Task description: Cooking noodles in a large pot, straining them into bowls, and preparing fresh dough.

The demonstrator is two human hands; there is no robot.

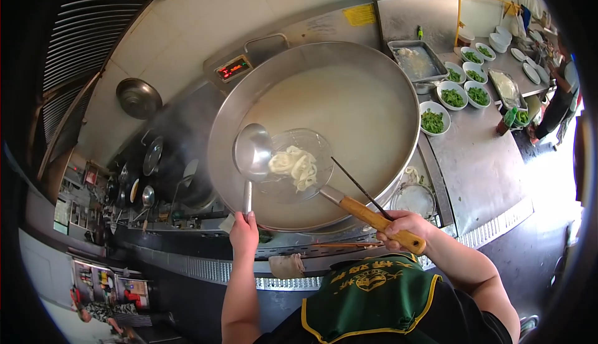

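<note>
My left hand (pixel 244 232) grips the metal handle of a steel ladle (pixel 253 150), whose bowl is over the left side of a large steel pot (pixel 416 110). In my right hand (pixel 405 232) is the wooden handle of a wire-mesh strainer (pixel 322 138), along with a pair of dark chopsticks (pixel 357 182) that points up over the pot. Pale, wide noodles (pixel 295 165) lie heaped in the strainer, right beside the ladle bowl. Cloudy, whitish liquid (pixel 345 105) fills the pot beneath both tools.
White bowls of chopped greens (pixel 433 118) stand on the steel counter (pixel 481 157) at right, near a metal tray (pixel 417 61) and a bottle (pixel 507 122). A folded cloth (pixel 286 266) hangs at the front edge. Woks (pixel 196 189) are at left. Other people (pixel 563 87) stand far right and lower left.
</note>
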